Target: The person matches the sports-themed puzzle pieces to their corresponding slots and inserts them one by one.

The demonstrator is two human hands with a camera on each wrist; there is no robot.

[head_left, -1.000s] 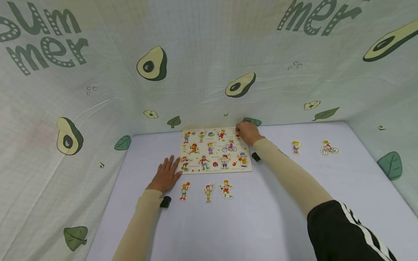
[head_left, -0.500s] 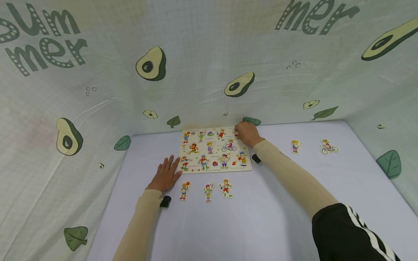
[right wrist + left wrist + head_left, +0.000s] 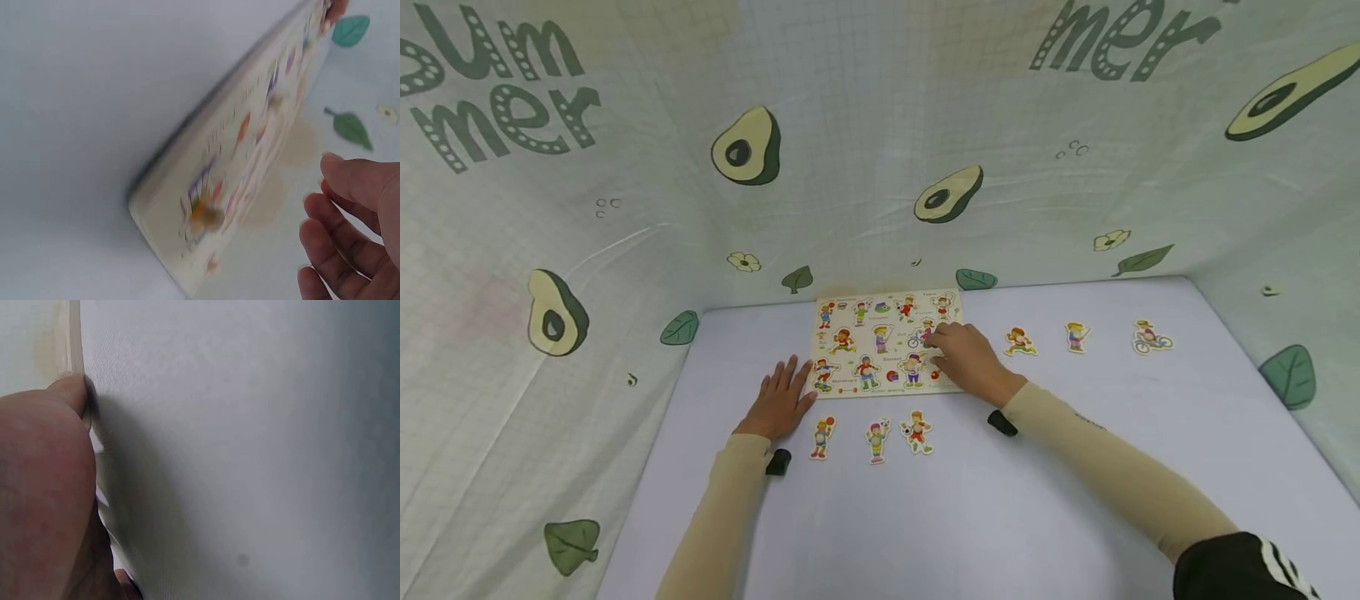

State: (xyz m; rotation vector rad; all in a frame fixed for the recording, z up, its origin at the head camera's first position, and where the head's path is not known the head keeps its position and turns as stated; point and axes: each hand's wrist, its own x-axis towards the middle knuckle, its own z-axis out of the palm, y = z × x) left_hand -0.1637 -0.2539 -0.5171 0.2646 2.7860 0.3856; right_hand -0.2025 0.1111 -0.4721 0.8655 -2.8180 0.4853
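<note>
A wooden puzzle board [image 3: 863, 335] with sports figures lies against the back wall of the table. My left hand [image 3: 775, 402] rests with straight, spread fingers at its left edge; the left wrist view shows a digit [image 3: 69, 392] against the board's edge. My right hand [image 3: 967, 360] hovers over the board's right side and hides part of it. In the right wrist view its relaxed fingers [image 3: 328, 250] stand apart from the thumb and hold nothing. A knobbed figure piece [image 3: 203, 215] sits at the near corner of the board.
Before the board lie a basketball figure [image 3: 822, 438], a pink-capped figure [image 3: 877, 440] and a soccer figure [image 3: 917, 433]. To the right are a runner [image 3: 1019, 341], a figure with a stick [image 3: 1077, 337] and a cyclist [image 3: 1151, 337]. A printed curtain [image 3: 850, 125] rises behind.
My right hand has left the figure at the board's upper right corner and come toward me, uncovering that corner and the runner piece. My left hand has stayed put.
</note>
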